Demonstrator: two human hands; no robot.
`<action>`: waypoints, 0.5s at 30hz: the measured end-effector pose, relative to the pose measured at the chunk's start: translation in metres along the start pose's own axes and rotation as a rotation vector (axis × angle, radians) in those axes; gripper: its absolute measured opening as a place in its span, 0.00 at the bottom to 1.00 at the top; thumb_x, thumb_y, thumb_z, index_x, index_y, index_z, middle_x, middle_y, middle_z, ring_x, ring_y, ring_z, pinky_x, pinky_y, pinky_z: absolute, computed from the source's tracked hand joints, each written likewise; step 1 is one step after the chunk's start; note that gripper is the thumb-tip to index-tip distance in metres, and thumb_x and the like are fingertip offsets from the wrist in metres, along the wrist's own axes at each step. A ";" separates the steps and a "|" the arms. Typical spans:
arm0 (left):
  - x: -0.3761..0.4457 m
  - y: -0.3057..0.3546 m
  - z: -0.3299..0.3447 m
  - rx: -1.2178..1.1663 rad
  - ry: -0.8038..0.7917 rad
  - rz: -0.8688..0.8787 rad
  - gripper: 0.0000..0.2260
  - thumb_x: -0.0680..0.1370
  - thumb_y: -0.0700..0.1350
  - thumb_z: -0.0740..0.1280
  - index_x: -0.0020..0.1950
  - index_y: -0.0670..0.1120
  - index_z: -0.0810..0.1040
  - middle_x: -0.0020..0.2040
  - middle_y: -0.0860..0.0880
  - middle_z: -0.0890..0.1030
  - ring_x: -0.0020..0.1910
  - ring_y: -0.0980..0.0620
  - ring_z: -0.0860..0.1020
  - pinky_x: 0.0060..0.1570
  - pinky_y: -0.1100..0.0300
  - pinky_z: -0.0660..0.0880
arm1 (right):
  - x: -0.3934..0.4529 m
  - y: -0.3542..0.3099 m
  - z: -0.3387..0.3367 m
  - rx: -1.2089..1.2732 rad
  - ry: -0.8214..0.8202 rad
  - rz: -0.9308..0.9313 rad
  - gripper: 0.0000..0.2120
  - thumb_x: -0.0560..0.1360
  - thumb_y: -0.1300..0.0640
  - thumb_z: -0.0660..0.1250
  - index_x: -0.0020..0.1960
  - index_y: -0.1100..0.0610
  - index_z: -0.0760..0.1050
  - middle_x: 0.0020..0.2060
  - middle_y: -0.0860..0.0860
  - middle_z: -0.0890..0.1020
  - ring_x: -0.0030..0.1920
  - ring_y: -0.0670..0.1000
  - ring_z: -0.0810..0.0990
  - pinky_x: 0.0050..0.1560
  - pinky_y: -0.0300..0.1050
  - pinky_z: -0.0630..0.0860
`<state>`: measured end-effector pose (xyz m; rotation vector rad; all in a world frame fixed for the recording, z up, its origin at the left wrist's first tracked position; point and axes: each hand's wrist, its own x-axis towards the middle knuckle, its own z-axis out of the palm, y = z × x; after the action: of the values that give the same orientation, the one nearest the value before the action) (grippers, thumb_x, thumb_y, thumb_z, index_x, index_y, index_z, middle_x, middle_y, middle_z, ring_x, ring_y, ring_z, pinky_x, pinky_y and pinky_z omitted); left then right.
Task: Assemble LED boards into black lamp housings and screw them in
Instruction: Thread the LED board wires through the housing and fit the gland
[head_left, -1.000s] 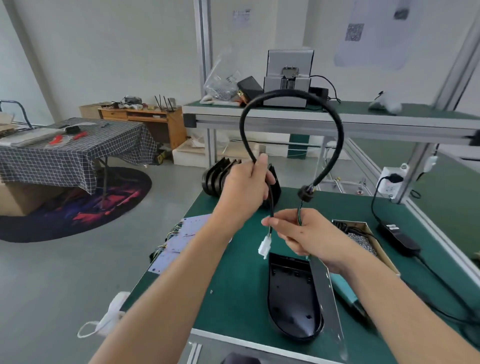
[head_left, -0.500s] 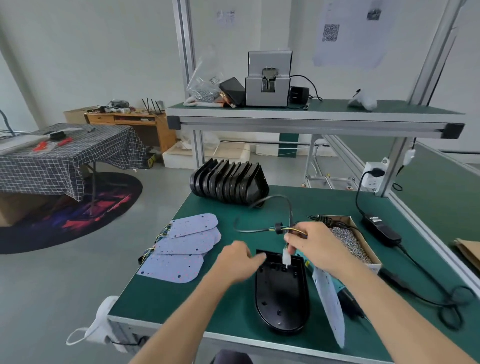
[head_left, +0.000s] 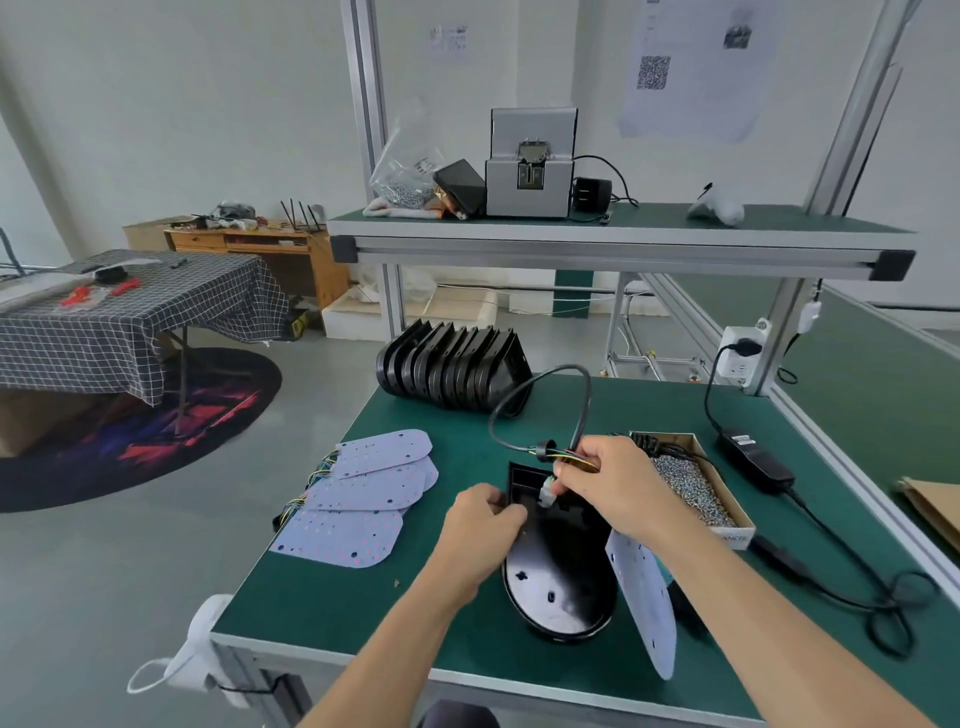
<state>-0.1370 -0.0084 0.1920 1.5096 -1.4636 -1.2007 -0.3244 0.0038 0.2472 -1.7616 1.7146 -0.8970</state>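
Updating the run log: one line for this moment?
left hand: steadies housing | right hand: pinches connector over housing | cable: looped behind | board: leaning beside

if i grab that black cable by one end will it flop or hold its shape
Probably semi-stiff: the black cable stands in a free arch above the green table, so it seems to hold a bend. The thin coloured wires at the end the right hand pinches look far floppier. It looks light, so it would likely swing and drag its grommet.
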 end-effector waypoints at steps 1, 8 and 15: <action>-0.002 0.003 -0.002 -0.022 0.012 0.004 0.10 0.71 0.47 0.69 0.44 0.41 0.77 0.35 0.50 0.79 0.36 0.50 0.73 0.40 0.56 0.69 | -0.001 -0.002 0.000 0.026 0.000 -0.005 0.07 0.80 0.54 0.70 0.45 0.54 0.83 0.38 0.39 0.87 0.41 0.56 0.85 0.48 0.57 0.81; -0.006 0.011 -0.009 -0.096 0.105 0.072 0.04 0.76 0.47 0.69 0.50 0.48 0.79 0.35 0.56 0.82 0.35 0.56 0.76 0.37 0.59 0.70 | 0.000 -0.011 0.001 0.073 0.006 -0.046 0.06 0.80 0.52 0.72 0.46 0.52 0.84 0.39 0.40 0.88 0.40 0.44 0.85 0.48 0.52 0.81; -0.011 0.011 -0.009 -0.089 0.173 0.219 0.01 0.80 0.47 0.69 0.49 0.51 0.78 0.32 0.58 0.80 0.28 0.61 0.72 0.28 0.70 0.67 | 0.001 -0.024 -0.001 -0.032 0.180 -0.062 0.10 0.79 0.54 0.72 0.41 0.58 0.82 0.33 0.52 0.84 0.32 0.51 0.78 0.36 0.47 0.70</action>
<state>-0.1314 0.0003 0.2067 1.3209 -1.4004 -0.9673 -0.3091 0.0046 0.2660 -1.8106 1.8037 -1.0898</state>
